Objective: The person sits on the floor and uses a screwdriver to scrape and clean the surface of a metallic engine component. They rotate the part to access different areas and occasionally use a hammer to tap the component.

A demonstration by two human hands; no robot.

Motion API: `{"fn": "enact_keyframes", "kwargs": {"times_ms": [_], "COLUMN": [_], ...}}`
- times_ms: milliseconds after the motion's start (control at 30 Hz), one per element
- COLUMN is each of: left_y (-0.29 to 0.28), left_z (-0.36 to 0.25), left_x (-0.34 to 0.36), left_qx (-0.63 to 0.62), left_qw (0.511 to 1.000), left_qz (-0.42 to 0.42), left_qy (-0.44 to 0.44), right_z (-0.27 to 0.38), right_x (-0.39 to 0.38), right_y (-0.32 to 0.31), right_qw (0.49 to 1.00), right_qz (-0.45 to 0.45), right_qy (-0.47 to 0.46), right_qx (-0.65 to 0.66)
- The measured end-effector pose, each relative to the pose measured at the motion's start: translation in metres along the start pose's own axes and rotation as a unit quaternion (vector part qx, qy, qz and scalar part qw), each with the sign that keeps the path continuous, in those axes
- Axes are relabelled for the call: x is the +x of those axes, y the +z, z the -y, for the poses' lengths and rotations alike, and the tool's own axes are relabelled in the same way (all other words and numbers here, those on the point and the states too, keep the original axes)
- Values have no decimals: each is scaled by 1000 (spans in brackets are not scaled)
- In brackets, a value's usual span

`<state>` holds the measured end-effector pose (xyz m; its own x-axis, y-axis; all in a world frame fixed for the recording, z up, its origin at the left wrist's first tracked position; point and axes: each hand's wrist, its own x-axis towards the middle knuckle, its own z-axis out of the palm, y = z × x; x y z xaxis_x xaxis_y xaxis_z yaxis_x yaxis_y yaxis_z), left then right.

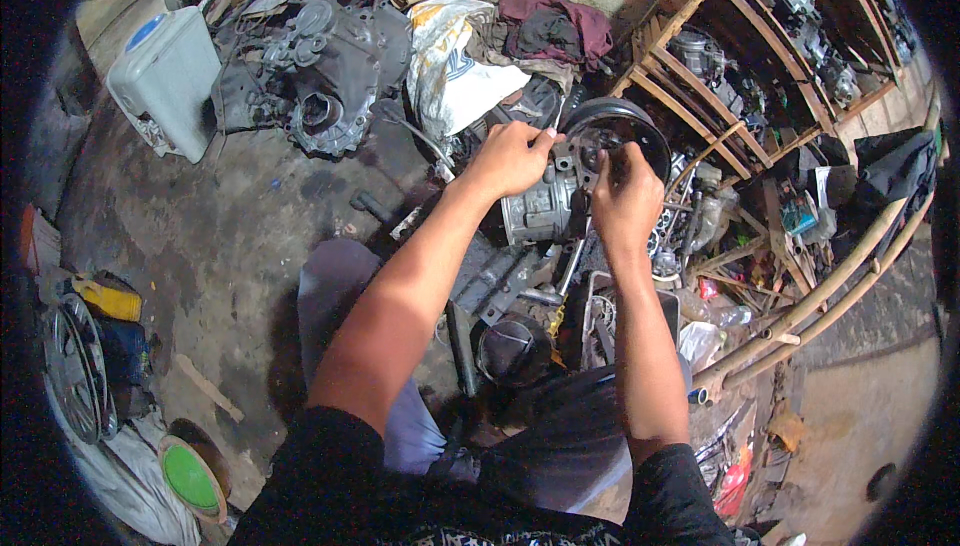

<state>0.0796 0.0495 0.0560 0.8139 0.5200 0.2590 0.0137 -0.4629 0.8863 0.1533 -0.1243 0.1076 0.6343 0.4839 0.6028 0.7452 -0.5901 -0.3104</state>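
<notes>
A silver, ribbed cylindrical machine part that looks like a compressor [540, 210] stands between my knees, with a black grooved pulley [648, 132] at its far right end. My left hand [513, 159] is closed over the top of the metal body, thumb and forefinger pinched together near a thin, light-coloured rod. What that hand holds is too small to name. At the pulley's open face, my right hand [628, 202] has its fingers curled in a pinch, which hides whatever they grip. Below it, a slim shiny metal rod [573, 268] slants down toward the floor.
A large greasy gearbox housing [345, 71] lies at the back left beside a grey plastic jerrycan [170, 81]. White sacking [455, 66] and a maroon cloth [560, 26] are heaped behind the compressor. Wooden shelves [700, 86] with metal parts stand right, above bamboo poles [820, 296].
</notes>
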Motion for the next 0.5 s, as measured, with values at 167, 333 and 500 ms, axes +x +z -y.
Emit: {"fn": "enact_keyframes", "kwargs": {"times_ms": [167,333,500], "left_y": [-5,-6,-6], "left_z": [-10,-10,-10], "left_x": [0,3,8], "left_qx": [22,-1,-6], "left_qw": [999,998,997], "left_qz": [16,33,36], "left_qy": [-25,-50,-67], "right_z": [-2,-6,-6], "right_x": [3,0,-1], "right_y": [-11,-10,-8], "right_qw": [993,986,983], "right_qz": [24,28,55], "right_qy": [-20,-72,-116], "right_qx": [117,145,133]}}
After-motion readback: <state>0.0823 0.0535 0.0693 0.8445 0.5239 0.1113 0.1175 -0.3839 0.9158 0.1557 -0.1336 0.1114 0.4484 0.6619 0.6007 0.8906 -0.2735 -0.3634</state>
